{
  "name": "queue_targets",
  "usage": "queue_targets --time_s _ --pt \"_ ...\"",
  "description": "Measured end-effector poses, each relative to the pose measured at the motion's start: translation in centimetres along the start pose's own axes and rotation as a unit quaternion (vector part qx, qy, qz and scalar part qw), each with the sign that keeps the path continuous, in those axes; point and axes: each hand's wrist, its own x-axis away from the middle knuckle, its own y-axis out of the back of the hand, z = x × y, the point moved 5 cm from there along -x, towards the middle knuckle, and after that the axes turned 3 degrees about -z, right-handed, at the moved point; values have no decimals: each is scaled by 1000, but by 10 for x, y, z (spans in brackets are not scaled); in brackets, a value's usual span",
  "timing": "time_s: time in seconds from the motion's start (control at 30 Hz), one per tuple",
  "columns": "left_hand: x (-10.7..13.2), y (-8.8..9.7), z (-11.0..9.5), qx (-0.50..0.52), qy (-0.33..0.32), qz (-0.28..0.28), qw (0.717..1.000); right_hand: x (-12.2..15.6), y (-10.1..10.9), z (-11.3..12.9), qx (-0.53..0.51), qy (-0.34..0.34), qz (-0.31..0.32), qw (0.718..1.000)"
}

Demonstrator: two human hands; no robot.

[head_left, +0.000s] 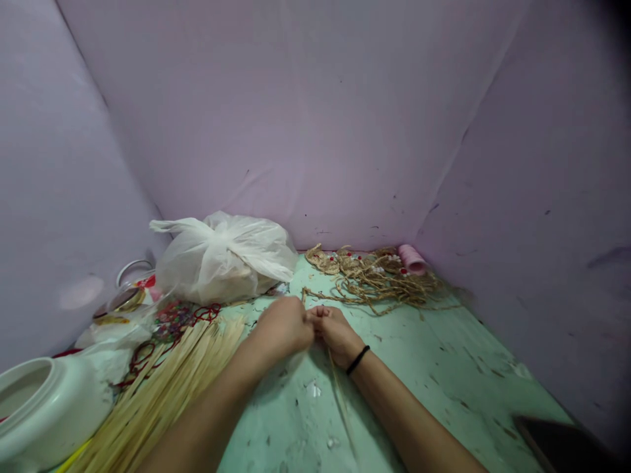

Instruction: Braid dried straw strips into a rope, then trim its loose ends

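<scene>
pale lilac walls (pixel 315 118) close round the white plastic bag (pixel 224 259): one just behind it, one slanting away to its left, one well off to its right. creases and small dark marks fleck the wall behind it. in front of it spreads a mint-green surface (pixel 444 368), scuffed and chipped. the light is soft and even.

Probably a craft workshop: straw strips (pixel 162 387), jute twine (pixel 384 286), worn table (pixel 444 381).
</scene>
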Motion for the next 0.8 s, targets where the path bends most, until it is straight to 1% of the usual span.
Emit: queue_targets --time_s 0.03,0.07,0.1,0.13,0.2,0.23,0.27,0.3,0.33,0.4,0.47,0.53,0.6,0.67,0.7,0.73,0.8 --pt "-5 5 9 25 26 -32 999 0 0 1 7 -3 15 1000" --pt "-10 7 18 76 57 -44 995 1 0 2 13 -5 31 999" --pt "-14 3 27 148 98 -16 984 1 0 3 16 -5 46 999" --pt "-17 -5 32 225 122 21 966 2 0 4 13 -5 60 998" --pt "-21 -22 32 349 130 114 921 3 -1 6 0 -6 87 996" --pt "-21 -30 30 390 124 151 900 3 -1 6 -2 -8 99 995" --pt "-22 -36 29 413 121 173 886 3 -1 6 2 -11 106 994" --pt "-22 -40 28 420 124 180 881 2 0 5 12 -13 106 994" --pt "-22 -42 30 412 136 178 883 1 1 4 28 -13 102 994" --pt "-22 -42 33 367 164 154 903 -2 4 3 73 3 82 994" --pt "-23 -40 35 336 173 115 919 -3 7 4 137 46 51 988" --pt "-24 -37 33 337 159 79 925 -3 10 9 225 98 10 969" --pt "-25 -36 31 350 147 62 923 0 12 16 315 132 -34 939" --pt "-24 -36 30 352 152 60 922 3 14 22 375 129 -62 916" --pt "-23 -36 30 351 160 59 921 5 14 24 388 117 -67 912" --pt "-23 -36 30 353 167 60 919 7 13 25 392 101 -66 912" --pt "-23 -36 28 370 157 78 912 11 9 26 393 73 -48 915"
